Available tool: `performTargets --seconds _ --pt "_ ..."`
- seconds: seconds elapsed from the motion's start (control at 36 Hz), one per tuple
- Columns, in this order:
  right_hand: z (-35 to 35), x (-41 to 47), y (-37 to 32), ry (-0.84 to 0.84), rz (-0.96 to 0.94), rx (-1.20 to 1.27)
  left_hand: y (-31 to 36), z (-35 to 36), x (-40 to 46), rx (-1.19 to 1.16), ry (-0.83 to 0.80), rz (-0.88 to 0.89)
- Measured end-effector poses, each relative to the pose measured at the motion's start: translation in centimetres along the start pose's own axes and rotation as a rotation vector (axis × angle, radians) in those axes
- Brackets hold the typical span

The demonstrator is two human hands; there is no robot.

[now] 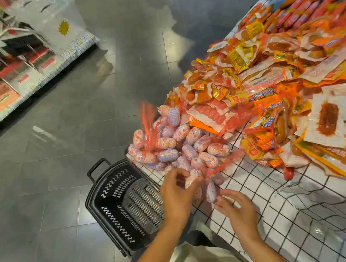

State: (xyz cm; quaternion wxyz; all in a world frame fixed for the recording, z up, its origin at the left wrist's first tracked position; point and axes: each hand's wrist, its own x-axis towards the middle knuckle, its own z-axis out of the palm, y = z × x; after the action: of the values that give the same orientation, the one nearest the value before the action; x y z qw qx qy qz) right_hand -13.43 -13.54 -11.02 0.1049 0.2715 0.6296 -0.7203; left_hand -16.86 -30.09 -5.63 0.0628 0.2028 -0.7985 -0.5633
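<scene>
Gripping a net bag of mini sausages (207, 184) with the left hand (177, 195), right at the edge of the grid-topped table (267, 195), above the black basket (122, 205). Right hand (238, 208) loose-fingered just beneath, grasping nothing. Could snag the mesh on the sausage pile (170, 147) and spill pieces past the basket.

Setting: a shop. Evidence: display table (267, 197) heaped with packaged snacks (270, 67) and netted sausages (169, 144) in bulk; black shopping basket (113, 220) on tiled floor (76, 122); shelf (12, 71) of packaged goods across the aisle.
</scene>
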Motion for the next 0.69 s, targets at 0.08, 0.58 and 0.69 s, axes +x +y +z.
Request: performTargets --seconds 0.08,0.58,0.69 --pt "0.0 -0.3 0.1 -0.007 -0.017 -0.026 0.0 0.3 -0.1 0.049 -0.098 0.149" --pt "-0.8 -1.7 0.7 -0.077 0.013 -0.118 -3.7 -1.8 -2.0 0.393 -0.269 0.267" --pt "-1.0 -2.2 0.2 -0.142 -0.02 -0.219 -3.1 -1.7 -1.8 0.416 -0.295 0.186"
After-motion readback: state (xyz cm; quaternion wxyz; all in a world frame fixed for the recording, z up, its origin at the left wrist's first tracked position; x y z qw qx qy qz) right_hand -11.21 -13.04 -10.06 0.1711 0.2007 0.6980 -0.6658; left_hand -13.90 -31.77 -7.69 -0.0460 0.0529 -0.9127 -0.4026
